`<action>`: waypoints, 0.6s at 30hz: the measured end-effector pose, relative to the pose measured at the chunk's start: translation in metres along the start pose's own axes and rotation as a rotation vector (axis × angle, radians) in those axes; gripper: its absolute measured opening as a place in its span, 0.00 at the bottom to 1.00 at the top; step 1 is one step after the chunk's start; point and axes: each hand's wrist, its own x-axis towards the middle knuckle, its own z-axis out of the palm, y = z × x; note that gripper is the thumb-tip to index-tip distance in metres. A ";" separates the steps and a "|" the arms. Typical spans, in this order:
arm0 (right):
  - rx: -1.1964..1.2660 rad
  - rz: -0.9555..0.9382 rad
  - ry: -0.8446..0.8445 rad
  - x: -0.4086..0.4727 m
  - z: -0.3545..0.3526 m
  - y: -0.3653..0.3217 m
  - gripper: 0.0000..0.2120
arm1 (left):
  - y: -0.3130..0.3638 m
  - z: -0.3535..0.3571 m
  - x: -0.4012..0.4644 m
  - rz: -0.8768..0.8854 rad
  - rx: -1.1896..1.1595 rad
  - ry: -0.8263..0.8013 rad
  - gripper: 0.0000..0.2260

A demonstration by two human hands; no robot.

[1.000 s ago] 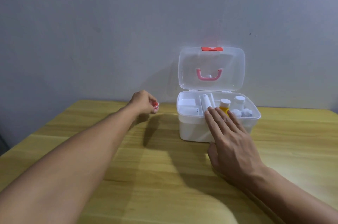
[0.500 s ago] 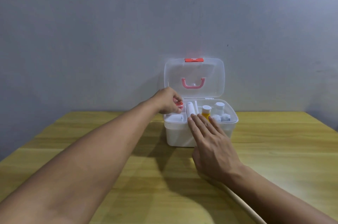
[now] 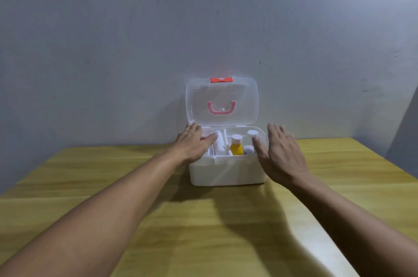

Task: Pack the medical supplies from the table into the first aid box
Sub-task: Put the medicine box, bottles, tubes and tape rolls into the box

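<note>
A white first aid box (image 3: 226, 173) stands on the wooden table with its clear lid (image 3: 222, 101) up, showing a pink handle and a red latch. Inside I see a yellow bottle with a white cap (image 3: 236, 146), a white roll (image 3: 219, 143) and small white containers (image 3: 251, 133). My left hand (image 3: 192, 144) lies flat over the box's left compartments, fingers spread, holding nothing. A bit of red shows under its fingers. My right hand (image 3: 279, 152) hovers at the box's right end, fingers apart and empty.
The wooden table (image 3: 203, 220) runs up to a grey wall (image 3: 203, 27) just behind the box. The lid leans back close to that wall. The table's right edge lies at the far right.
My left hand has let go of the small red item inside the box and flattened over the left side. My right hand has moved from the front rim to the box's right end.
</note>
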 end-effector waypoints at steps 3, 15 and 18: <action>0.030 0.003 -0.142 0.007 -0.002 0.012 0.24 | -0.002 0.003 0.002 -0.005 -0.019 0.036 0.38; -0.039 -0.239 0.087 0.119 -0.019 -0.036 0.28 | -0.001 0.008 -0.004 0.012 0.014 0.057 0.43; -0.101 -0.292 0.130 0.154 -0.021 -0.051 0.27 | -0.004 0.010 -0.001 0.008 0.012 0.068 0.44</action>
